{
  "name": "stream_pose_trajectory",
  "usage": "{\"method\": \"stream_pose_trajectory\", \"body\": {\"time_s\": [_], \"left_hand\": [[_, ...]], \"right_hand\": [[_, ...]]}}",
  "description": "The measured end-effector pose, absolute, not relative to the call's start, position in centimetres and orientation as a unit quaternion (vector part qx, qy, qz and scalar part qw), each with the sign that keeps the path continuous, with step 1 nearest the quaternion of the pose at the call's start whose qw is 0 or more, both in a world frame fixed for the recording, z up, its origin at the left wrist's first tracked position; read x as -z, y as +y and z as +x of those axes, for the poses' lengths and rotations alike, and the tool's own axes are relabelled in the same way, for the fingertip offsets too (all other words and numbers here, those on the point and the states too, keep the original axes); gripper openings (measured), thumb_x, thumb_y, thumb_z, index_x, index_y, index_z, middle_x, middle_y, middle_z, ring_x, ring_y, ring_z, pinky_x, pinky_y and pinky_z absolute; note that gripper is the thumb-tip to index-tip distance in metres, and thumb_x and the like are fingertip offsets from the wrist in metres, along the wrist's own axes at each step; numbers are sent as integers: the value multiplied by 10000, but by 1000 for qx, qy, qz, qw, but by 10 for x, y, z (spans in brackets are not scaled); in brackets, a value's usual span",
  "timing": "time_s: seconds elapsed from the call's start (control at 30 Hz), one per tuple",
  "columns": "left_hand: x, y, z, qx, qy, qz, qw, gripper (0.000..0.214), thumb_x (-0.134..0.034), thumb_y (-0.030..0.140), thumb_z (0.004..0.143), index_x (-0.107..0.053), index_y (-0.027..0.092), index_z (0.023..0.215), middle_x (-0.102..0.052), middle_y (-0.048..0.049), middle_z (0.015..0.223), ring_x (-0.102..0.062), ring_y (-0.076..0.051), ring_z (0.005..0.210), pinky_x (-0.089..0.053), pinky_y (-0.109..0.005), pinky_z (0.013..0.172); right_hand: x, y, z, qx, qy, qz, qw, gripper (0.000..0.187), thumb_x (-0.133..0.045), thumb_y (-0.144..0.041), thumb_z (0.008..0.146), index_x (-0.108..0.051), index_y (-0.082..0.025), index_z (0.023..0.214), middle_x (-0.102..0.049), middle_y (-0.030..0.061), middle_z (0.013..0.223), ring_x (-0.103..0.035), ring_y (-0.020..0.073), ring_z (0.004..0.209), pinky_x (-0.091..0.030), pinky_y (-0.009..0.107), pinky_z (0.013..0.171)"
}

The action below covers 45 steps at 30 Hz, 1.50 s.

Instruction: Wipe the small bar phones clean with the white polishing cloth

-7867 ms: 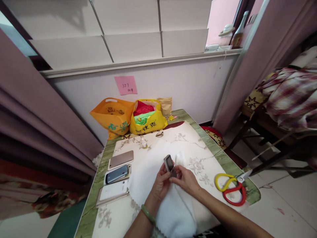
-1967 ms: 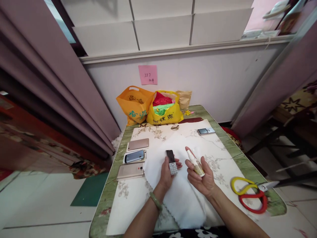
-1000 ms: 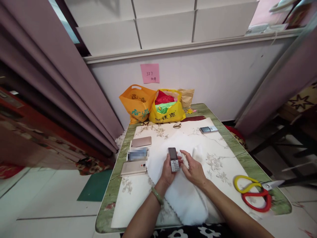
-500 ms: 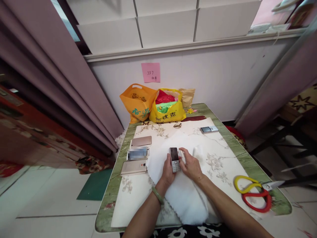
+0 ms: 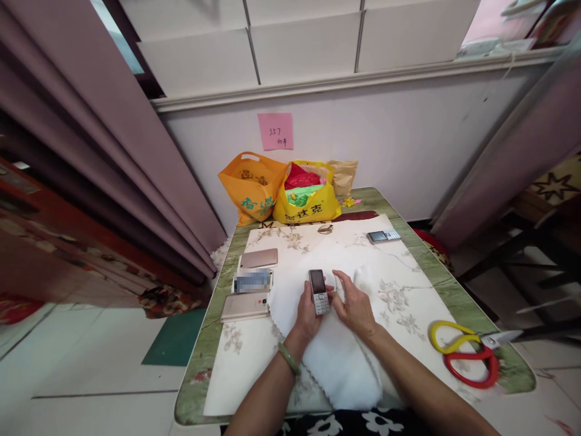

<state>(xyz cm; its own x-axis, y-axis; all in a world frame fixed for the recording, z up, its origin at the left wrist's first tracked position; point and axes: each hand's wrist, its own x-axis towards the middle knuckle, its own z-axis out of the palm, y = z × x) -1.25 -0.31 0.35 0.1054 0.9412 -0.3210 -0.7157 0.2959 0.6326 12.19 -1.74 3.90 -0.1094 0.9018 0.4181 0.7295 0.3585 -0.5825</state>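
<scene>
My left hand (image 5: 310, 312) is wrapped round a keypad phone (image 5: 319, 292), its dark screen and silver keys facing up. To its right, my right hand (image 5: 356, 306) is open, with the index finger stretched out apart from the thumb. Its thumb side is close to the phone's lower right edge; whether they touch I cannot tell. A white fluffy cloth (image 5: 338, 363) with a scalloped edge is spread beneath both hands. Beyond the right hand, a bunched bit of white cloth (image 5: 364, 280) rises from the table.
Three smartphones, including a gold one (image 5: 245, 306), lie at the left. Another keypad phone (image 5: 384, 236) lies at the back right. Scissors (image 5: 472, 351) with yellow and red handles rest at the right edge. An orange bag (image 5: 252, 191) and a yellow bag (image 5: 308, 209) stand at the back.
My right hand has shifted slightly right, away from the phone, and its fingers look more spread. The phone in my left hand has tilted a little to the left.
</scene>
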Motion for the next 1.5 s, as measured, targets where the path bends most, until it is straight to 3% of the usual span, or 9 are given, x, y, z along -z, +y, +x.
{"method": "stream_pose_trajectory", "body": {"time_s": [0.2,0.43,0.57,0.63,0.73,0.9,1.23,1.4,1.5], "left_hand": [[-7,-4,-14,-584,335,136,727,522,-497,569,871,-642,110,1071,-723,-120,894,-682,-200,743,-518,-338,748],[-10,-5,-15,-579,323,129,737,500,-510,548,873,-636,111,1080,-717,-117,894,-685,-211,781,-518,-368,802],[-11,-5,-17,-574,326,139,738,535,-498,556,877,-627,101,1126,-715,-134,923,-688,-231,815,-502,-402,847],[-12,-5,-17,-576,327,144,736,551,-496,561,876,-618,96,1145,-713,-135,923,-685,-231,803,-500,-406,844],[-13,-5,-17,-574,337,153,731,564,-497,573,870,-616,92,1140,-708,-132,903,-678,-221,754,-502,-403,819],[-15,-4,-16,-577,353,143,723,570,-511,590,853,-630,92,1104,-704,-137,871,-669,-212,702,-503,-415,804],[-10,-2,-16,-586,323,131,732,572,-489,599,860,-637,98,1093,-700,-137,873,-664,-209,724,-506,-408,794],[-12,-2,-17,-579,328,132,735,575,-487,601,861,-640,93,1082,-703,-141,887,-672,-215,733,-506,-411,810],[-11,-2,-18,-579,331,134,733,584,-474,598,869,-637,83,1092,-702,-138,881,-673,-215,740,-501,-414,827]], "right_hand": [[-33,-51,132,-160,-781,-490,353,569,-442,-170,848,-341,-223,1405,-552,84,1350,-654,218,1032,-547,350,868],[-35,-53,133,-215,-746,-528,343,586,-449,-236,864,-296,-220,1430,-616,99,1234,-683,232,905,-553,357,772],[-51,-15,134,-234,-697,-563,377,574,-394,-319,911,-265,-170,1449,-674,91,1006,-672,248,890,-527,373,774],[-56,17,131,-239,-684,-563,398,477,-362,-326,918,-365,-186,1374,-675,77,1001,-654,237,913,-511,377,807],[-57,73,119,-283,-668,-549,416,472,-415,-349,900,-352,-216,1348,-668,66,1056,-654,196,784,-518,338,719],[-52,149,80,-287,-650,-545,446,372,-555,-341,823,-416,-231,1150,-666,64,1073,-645,201,923,-496,318,773],[-28,175,32,-262,-724,-535,347,360,-662,-210,737,-490,-219,1054,-664,27,816,-622,212,751,-412,280,678],[-31,172,48,-267,-746,-514,328,660,-733,-273,700,-426,-227,1282,-661,72,1064,-621,223,960,-442,312,817],[-37,153,78,-238,-745,-502,370,622,-676,-310,757,-423,-226,1319,-624,95,1186,-596,216,1058,-448,344,883]]}}
